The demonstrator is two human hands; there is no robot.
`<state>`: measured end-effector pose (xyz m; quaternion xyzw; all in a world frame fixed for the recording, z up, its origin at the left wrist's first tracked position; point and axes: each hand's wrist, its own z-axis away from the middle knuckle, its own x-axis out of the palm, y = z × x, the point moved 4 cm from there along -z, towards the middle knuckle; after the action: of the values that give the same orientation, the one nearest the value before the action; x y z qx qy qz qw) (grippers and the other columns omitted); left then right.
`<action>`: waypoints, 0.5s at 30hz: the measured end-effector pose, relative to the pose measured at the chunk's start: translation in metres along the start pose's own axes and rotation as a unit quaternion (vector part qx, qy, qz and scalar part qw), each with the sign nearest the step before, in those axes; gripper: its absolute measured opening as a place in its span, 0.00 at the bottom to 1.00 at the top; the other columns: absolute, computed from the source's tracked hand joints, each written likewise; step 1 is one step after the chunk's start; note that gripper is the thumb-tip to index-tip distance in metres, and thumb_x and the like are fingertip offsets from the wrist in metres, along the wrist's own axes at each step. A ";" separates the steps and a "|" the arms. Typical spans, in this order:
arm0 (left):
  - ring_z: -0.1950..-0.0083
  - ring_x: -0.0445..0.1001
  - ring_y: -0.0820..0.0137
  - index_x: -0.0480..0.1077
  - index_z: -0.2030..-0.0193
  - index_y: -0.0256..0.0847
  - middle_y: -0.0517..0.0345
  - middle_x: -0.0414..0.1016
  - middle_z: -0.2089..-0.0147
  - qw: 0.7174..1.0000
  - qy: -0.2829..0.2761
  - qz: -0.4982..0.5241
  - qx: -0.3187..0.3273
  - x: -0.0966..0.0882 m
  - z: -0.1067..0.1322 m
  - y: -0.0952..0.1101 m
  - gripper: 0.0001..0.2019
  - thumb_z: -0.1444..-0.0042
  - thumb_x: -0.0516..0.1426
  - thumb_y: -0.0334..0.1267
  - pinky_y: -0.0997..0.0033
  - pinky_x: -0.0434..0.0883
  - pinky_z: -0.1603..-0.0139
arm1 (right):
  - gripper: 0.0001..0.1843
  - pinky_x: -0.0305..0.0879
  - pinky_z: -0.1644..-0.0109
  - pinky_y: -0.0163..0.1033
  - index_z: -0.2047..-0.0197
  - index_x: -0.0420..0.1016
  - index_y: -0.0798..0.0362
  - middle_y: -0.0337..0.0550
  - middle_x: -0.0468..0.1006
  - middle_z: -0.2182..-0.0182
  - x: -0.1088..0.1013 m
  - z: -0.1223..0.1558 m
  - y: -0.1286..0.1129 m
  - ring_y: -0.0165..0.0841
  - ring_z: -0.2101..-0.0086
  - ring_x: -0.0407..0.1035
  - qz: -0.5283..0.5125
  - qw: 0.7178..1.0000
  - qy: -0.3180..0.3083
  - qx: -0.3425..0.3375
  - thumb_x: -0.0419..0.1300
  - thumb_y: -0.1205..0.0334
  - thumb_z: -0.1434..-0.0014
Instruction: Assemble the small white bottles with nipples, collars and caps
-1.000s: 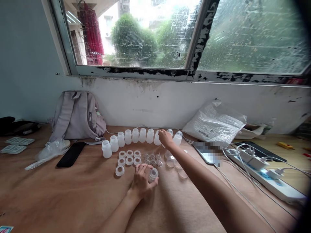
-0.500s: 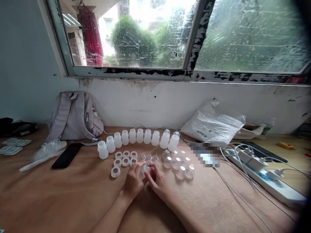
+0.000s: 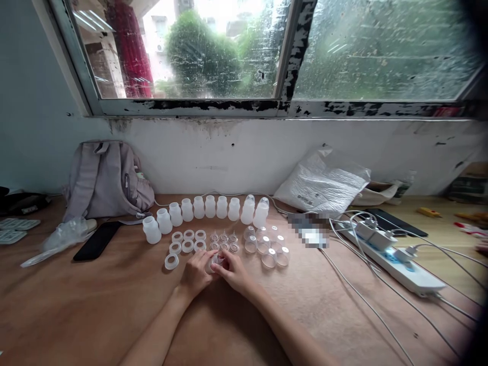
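Observation:
Both hands meet at the table's middle. My left hand (image 3: 197,272) curls its fingers around a small translucent white ring (image 3: 214,261), apparently a bottle collar, gripping its left side. My right hand (image 3: 233,270) pinches over the same ring; fingers hide most of it, and whether a nipple sits inside cannot be made out. Just beyond the fingertips stand clear silicone nipples (image 3: 224,238) in rows. Loose white collar rings (image 3: 187,246) lie to the left, clear domed caps (image 3: 269,257) to the right. Frosted baby bottles (image 3: 210,207) form an arc behind; the two rightmost wear clear caps.
A grey backpack (image 3: 104,178), a plastic bag (image 3: 63,241) and a black phone (image 3: 97,241) occupy the left. On the right are a silver padded bag (image 3: 324,183), a blurred-out object (image 3: 310,231), and a power strip (image 3: 404,269) with trailing cables (image 3: 360,297).
The view has shifted, moving the whole scene leftward and slightly up. My hands have drawn back from the nipples, which now show more fully, and the ring shows between my fingers.

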<state>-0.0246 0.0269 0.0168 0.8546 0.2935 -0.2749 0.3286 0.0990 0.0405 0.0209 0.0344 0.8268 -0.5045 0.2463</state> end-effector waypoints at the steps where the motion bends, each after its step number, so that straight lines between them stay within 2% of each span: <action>1: 0.61 0.69 0.65 0.65 0.53 0.40 0.53 0.72 0.63 1.000 -0.003 -0.005 0.001 0.001 0.001 -0.001 0.16 0.51 0.55 0.37 0.64 0.69 0.59 | 0.11 0.51 0.76 0.31 0.75 0.57 0.52 0.32 0.59 0.81 0.001 0.000 0.000 0.25 0.79 0.53 0.007 1.000 -0.002 -0.005 0.55 0.58 0.48; 6: 0.63 0.69 0.65 0.67 0.55 0.41 0.53 0.70 0.66 0.999 -0.015 -0.032 -0.004 0.001 0.002 -0.003 0.15 0.52 0.53 0.35 0.66 0.69 0.61 | 0.10 0.51 0.76 0.31 0.75 0.55 0.51 0.32 0.60 0.81 0.004 0.002 -0.001 0.26 0.79 0.54 0.056 0.998 0.011 -0.026 0.55 0.59 0.49; 10: 0.63 0.67 0.65 0.67 0.61 0.40 0.53 0.69 0.66 0.999 -0.013 -0.043 -0.017 0.000 0.001 -0.002 0.11 0.52 0.52 0.35 0.65 0.67 0.60 | 0.11 0.50 0.77 0.31 0.75 0.55 0.50 0.32 0.61 0.82 0.004 0.004 0.001 0.26 0.80 0.55 0.084 0.996 0.029 -0.023 0.55 0.58 0.51; 15: 0.62 0.67 0.65 0.64 0.62 0.40 0.54 0.67 0.64 0.998 0.007 -0.036 -0.045 -0.001 -0.003 -0.005 0.09 0.52 0.53 0.37 0.65 0.66 0.59 | 0.08 0.51 0.76 0.31 0.71 0.57 0.51 0.35 0.65 0.80 -0.003 0.003 0.006 0.28 0.80 0.59 0.171 0.984 0.041 -0.006 0.51 0.56 0.47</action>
<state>-0.0278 0.0314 0.0177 0.8296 0.3385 -0.2676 0.3544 0.1045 0.0418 0.0159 0.1941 0.8215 -0.4478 0.2948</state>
